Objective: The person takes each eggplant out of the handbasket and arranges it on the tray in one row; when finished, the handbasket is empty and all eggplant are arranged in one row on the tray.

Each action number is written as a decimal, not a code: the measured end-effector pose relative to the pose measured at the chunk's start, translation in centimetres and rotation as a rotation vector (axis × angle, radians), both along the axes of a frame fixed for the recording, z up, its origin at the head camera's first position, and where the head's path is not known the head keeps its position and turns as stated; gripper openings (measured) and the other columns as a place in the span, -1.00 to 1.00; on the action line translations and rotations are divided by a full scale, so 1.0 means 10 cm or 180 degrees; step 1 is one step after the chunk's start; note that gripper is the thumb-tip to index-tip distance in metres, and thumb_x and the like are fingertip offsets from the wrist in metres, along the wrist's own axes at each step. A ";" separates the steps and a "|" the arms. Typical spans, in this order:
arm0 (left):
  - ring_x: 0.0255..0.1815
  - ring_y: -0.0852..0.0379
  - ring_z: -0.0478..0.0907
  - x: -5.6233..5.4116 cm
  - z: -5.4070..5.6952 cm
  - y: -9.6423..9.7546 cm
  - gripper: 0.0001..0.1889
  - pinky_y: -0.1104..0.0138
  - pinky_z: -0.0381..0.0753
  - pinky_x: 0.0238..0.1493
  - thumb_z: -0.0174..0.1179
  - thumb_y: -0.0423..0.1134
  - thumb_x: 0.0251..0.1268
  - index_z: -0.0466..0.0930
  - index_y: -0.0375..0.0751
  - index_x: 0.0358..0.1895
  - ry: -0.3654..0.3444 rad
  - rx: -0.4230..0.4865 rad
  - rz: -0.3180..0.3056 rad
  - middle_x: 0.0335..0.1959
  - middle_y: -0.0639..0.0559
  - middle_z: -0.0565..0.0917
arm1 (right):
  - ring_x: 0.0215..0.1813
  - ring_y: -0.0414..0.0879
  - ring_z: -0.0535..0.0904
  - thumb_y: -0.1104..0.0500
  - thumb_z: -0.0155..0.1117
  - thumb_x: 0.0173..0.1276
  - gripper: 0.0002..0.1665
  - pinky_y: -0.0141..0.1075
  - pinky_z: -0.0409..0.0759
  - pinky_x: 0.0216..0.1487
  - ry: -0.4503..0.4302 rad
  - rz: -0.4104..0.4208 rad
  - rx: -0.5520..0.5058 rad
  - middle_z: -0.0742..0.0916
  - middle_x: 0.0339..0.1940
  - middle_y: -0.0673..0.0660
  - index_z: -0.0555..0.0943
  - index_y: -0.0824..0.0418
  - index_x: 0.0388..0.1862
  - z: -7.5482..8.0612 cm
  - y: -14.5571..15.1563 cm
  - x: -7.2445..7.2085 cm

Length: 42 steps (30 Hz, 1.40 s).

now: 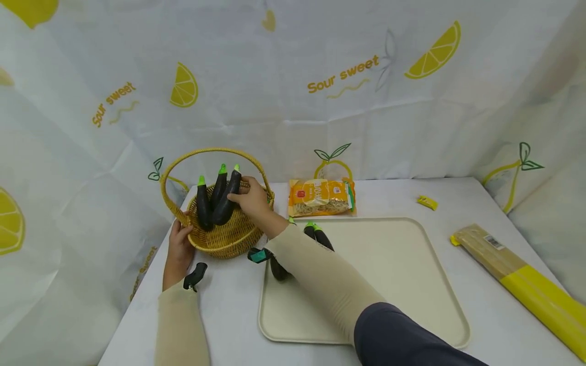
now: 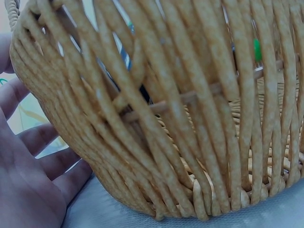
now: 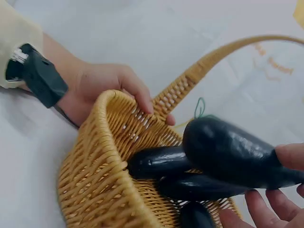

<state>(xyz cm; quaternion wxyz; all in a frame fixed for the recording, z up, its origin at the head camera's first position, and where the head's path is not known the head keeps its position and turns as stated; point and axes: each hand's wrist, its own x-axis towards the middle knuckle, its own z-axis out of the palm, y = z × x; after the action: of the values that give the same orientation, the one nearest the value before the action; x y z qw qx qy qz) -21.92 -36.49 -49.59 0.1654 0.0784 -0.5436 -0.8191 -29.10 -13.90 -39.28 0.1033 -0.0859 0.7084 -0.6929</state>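
Head view: the right hand (image 1: 253, 197) is pinching a long glossy black eggplant (image 1: 227, 203) by its narrower end, so the fat end's hanging over the round golden wicker basket (image 1: 229, 238). Left wrist: the left hand (image 2: 28, 175) is resting its fingers against the woven side. Right wrist: it's gripping the rim, probably for steadying; other dark eggplants (image 3: 159, 162) are lying inside.

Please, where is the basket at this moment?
In the head view, the basket is left of the tray, its left side held by the left hand.

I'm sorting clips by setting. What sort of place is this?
Probably a makeshift recording booth: lemon-print sheeting hangs around a white-topped table bearing a wicker basket of eggplants.
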 end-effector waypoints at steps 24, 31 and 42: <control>0.33 0.14 0.20 0.03 0.05 0.01 -0.57 0.35 0.19 0.32 -0.10 -0.42 0.46 0.28 0.00 0.31 -0.0207 0.0081 0.0064 0.41 0.02 0.23 | -0.12 0.05 0.50 0.15 0.29 0.35 -0.39 -0.19 0.60 -0.20 0.0225 -0.0041 0.0440 0.53 0.02 0.24 0.40 0.11 0.36 -0.14 1.95 0.45; 0.30 0.14 0.22 0.02 0.06 0.01 -0.57 0.37 0.24 0.27 -0.06 -0.41 0.45 0.28 -0.01 0.31 -0.0164 0.0064 0.0033 0.37 0.03 0.26 | -0.05 0.10 0.52 0.11 0.26 0.37 -0.42 -0.19 0.59 -0.23 0.0231 -0.0315 0.0853 0.54 0.05 0.27 0.42 0.15 0.35 -0.43 2.47 0.54; 0.30 0.15 0.23 0.00 0.02 -0.01 -0.57 0.33 0.19 0.31 -0.05 -0.42 0.43 0.28 -0.02 0.30 -0.0117 0.0160 -0.0015 0.34 0.06 0.29 | -0.02 0.11 0.56 0.08 0.29 0.32 -0.50 -0.05 0.49 -0.06 0.0313 -0.0355 0.1648 0.65 -0.11 0.20 0.52 0.21 0.21 -0.82 2.69 0.68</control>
<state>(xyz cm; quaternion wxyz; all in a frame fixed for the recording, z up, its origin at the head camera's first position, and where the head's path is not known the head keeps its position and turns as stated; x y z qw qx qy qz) -21.89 -36.55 -49.38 0.1515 0.0963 -0.5260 -0.8313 -22.28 13.02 -47.52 0.0490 -0.0510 0.8698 -0.4883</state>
